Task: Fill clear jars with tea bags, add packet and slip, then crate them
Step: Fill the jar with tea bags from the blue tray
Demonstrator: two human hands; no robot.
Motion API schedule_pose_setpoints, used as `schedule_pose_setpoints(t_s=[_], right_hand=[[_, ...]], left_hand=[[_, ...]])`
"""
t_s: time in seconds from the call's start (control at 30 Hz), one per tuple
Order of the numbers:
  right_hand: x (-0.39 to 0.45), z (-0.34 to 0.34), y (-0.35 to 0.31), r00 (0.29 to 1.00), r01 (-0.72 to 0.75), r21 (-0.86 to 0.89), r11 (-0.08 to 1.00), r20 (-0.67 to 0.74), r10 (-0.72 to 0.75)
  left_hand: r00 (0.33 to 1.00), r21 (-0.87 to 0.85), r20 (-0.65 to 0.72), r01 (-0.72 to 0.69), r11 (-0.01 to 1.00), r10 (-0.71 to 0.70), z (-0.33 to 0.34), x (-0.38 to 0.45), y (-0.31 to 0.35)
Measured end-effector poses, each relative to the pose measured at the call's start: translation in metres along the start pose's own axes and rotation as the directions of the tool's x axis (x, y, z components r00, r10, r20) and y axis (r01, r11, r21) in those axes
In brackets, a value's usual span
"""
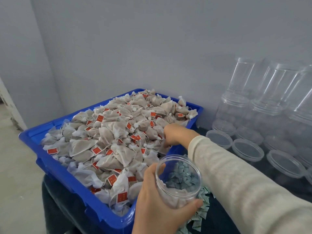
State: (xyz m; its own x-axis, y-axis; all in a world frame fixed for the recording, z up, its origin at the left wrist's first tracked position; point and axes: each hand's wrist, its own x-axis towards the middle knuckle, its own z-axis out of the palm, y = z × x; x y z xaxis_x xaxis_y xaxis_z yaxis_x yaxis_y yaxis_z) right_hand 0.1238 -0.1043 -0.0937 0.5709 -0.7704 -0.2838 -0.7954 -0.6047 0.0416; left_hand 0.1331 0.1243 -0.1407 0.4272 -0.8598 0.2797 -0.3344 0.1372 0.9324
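A blue plastic bin (59, 168) is heaped with white mesh tea bags (108, 132) bearing red tags. My left hand (157, 200) grips a clear jar (179, 181) beside the bin's near right corner, mouth tilted toward me, with a few tea bags in its bottom. My right hand (173, 135) reaches into the right side of the heap, fingers curled on a tea bag (164, 148) at the bin's edge. Small green-and-white packets (201, 210) lie in a pile under and behind the jar.
Several empty clear jars (243, 146) stand and are stacked upside down on the dark table at the right, against the grey wall. The bin's left corner overhangs the table (67, 208) above a pale floor (15, 166).
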Motion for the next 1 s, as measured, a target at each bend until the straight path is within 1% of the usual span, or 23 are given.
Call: schedule_pose_setpoints(t_s=[0.13,0.27,0.43,0.53,0.67,0.73,0.8,0.87,0.93,1.0], right_hand=[[0.021,0.011,-0.009,0.993,-0.028,-0.103,0.994,0.112,0.039],[0.034,0.019,-0.011,0.988,-0.055,-0.161,0.986,0.135,0.077],[0.038,0.023,-0.009,0.991,-0.071,-0.160,0.985,0.103,0.088],[0.035,0.020,-0.010,0.994,-0.068,-0.125,0.990,0.081,0.079],[0.023,0.013,-0.007,1.000,-0.006,-0.055,0.998,-0.028,0.005],[0.013,0.006,-0.005,0.997,0.014,0.004,1.000,-0.073,-0.013],[0.000,-0.003,-0.001,0.992,0.044,0.129,0.991,-0.121,-0.028],[-0.015,-0.015,0.004,0.976,0.094,0.266,0.959,-0.212,-0.037],[-0.033,-0.028,0.009,0.958,0.151,0.409,0.900,-0.285,-0.032],[-0.050,-0.039,0.013,0.937,0.224,0.565,0.794,-0.348,-0.017]], left_hand=[[1.000,-0.011,0.021,0.011,1.000,-0.011,-0.001,0.002,0.003],[0.997,0.005,0.040,0.061,0.998,-0.061,-0.002,0.004,0.004],[0.999,-0.012,0.046,0.027,1.000,-0.026,-0.002,0.004,0.003],[0.999,-0.019,0.034,-0.004,1.000,0.004,-0.002,0.003,0.002],[0.999,-0.006,0.039,-0.014,1.000,0.014,-0.003,0.001,-0.001],[0.999,-0.003,0.042,-0.022,1.000,0.022,-0.003,0.001,-0.001],[0.999,0.005,0.043,-0.016,1.000,0.016,-0.002,0.001,-0.001],[0.999,0.008,0.037,-0.017,1.000,0.017,-0.002,-0.001,-0.002],[0.999,0.008,0.037,-0.012,1.000,0.012,-0.002,-0.001,-0.002],[0.999,0.005,0.037,-0.003,1.000,0.002,-0.003,-0.002,-0.002]])
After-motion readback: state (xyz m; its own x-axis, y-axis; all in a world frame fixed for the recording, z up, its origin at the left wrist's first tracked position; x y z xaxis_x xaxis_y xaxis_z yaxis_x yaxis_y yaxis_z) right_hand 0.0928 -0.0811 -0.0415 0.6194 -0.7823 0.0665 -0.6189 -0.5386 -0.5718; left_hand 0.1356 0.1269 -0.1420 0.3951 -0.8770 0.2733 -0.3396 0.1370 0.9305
